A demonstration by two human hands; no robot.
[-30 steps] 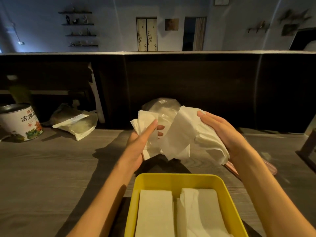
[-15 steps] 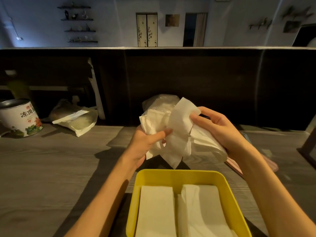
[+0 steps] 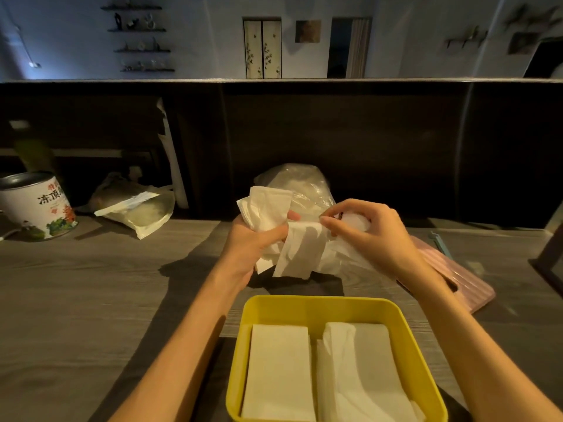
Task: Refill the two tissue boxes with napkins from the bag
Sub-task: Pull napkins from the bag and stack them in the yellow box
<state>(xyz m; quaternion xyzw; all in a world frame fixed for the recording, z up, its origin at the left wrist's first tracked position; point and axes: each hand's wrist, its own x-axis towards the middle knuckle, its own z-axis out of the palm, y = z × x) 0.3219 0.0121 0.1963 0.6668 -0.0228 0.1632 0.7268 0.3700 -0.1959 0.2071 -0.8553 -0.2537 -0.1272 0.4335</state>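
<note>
A yellow tissue box (image 3: pixel 316 307) stands open at the near edge, with two white napkin stacks (image 3: pixel 278 370) side by side inside. Above and behind it my left hand (image 3: pixel 253 248) grips a bunch of white napkins (image 3: pixel 268 208). My right hand (image 3: pixel 371 236) pinches the edge of another napkin (image 3: pixel 301 254) that hangs between the two hands. The clear plastic napkin bag (image 3: pixel 301 184) sits just behind the hands, partly hidden by them. A pink ribbed lid or box (image 3: pixel 451 278) lies flat under my right wrist.
A white tea tin (image 3: pixel 36 205) stands at the far left. Beside it lies a crumpled plastic packet (image 3: pixel 137 208). A dark wooden partition (image 3: pixel 365 147) closes off the back of the grey wood table (image 3: pixel 76 300). A dark frame edge (image 3: pixel 548 257) sits at far right.
My hands have come closer together. The right hand turned from cupping the napkin pile to pinching a napkin edge, and the left hand closed around its bunch.
</note>
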